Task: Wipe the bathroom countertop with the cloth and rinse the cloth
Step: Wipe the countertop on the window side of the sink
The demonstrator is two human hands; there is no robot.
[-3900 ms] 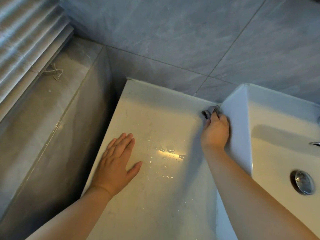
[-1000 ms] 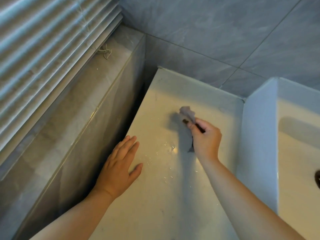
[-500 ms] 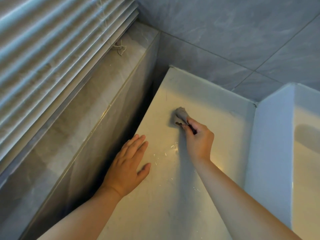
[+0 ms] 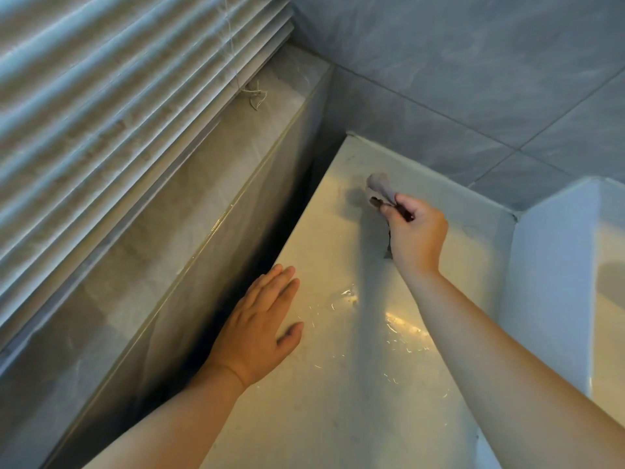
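A small grey cloth (image 4: 379,189) is bunched in my right hand (image 4: 414,236), which presses it onto the pale countertop (image 4: 338,384) near the back left corner. Most of the cloth is hidden inside my fist; only a crumpled end sticks out ahead of the fingers. My left hand (image 4: 260,324) lies flat, fingers apart, on the countertop's left edge. Thin wet streaks glint on the surface between my two arms.
A white basin (image 4: 554,282) rises at the right of the countertop. A dark gap separates the countertop's left edge from a grey stone ledge (image 4: 162,238) under window blinds (image 4: 101,96). Grey tiled wall (image 4: 473,79) closes the back.
My right hand has carried the cloth from beside the basin leftward across the countertop toward the back left corner. The left hand has stayed flat in place.
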